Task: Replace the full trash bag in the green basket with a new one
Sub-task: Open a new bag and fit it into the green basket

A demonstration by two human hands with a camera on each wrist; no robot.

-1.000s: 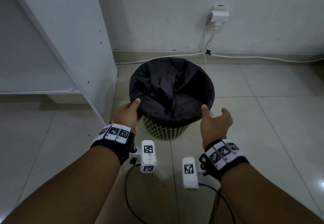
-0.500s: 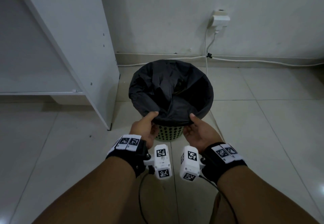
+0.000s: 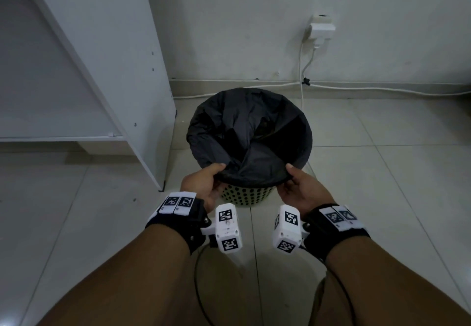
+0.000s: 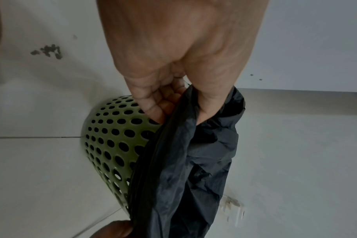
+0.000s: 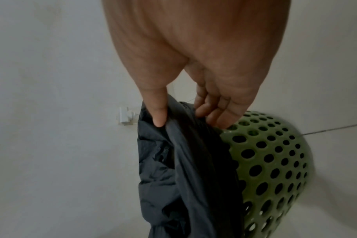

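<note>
— Where's the trash bag (image 3: 244,131)?
— In the green basket (image 3: 248,195) on the floor, its near rim pinched by the left hand (image 3: 204,185) and the right hand (image 3: 300,190), thumbs on top.

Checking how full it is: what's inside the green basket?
A black trash bag lines the green basket, folded over its rim. Only crumpled plastic shows; any trash is hidden.

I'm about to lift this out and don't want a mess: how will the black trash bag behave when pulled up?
Probably floppy: the black trash bag creases and sags where both hands pinch its edge. Likely thin and slippery, given its sheen. The perforated green basket looks light, so it may lift or tip along.
</note>
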